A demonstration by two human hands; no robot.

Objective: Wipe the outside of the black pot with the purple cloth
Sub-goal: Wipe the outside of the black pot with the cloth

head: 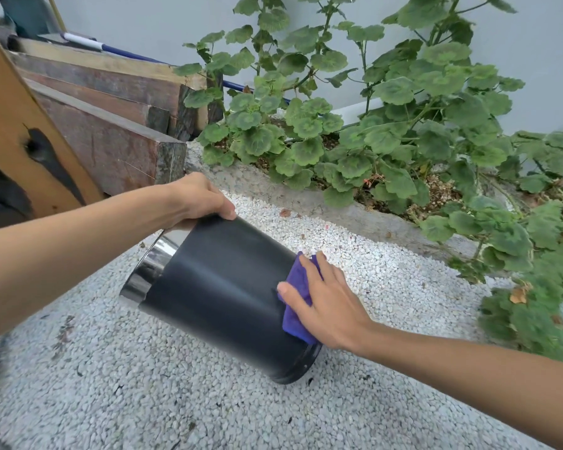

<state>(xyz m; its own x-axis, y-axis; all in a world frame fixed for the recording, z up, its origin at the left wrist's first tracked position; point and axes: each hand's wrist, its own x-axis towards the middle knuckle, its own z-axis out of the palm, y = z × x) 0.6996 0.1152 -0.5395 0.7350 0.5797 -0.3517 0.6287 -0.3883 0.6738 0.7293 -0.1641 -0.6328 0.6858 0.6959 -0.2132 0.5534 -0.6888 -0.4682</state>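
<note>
The black pot (pixel 223 287), a cylinder with a shiny chrome rim at its upper left end, is tilted over with its base edge resting on the pebbled ground. My left hand (pixel 199 198) grips the rim from above, thumb on the outer wall. My right hand (pixel 327 302) lies flat on the purple cloth (pixel 298 306) and presses it against the pot's side near the base. Most of the cloth is hidden under my palm and fingers.
White pebble ground (pixel 176 401) surrounds the pot. A concrete curb (pixel 354 219) borders a bed of green leafy plants (pixel 387 125) to the right and behind. Stacked wooden beams (pixel 111 125) and a leaning plank (pixel 17 134) stand at the left.
</note>
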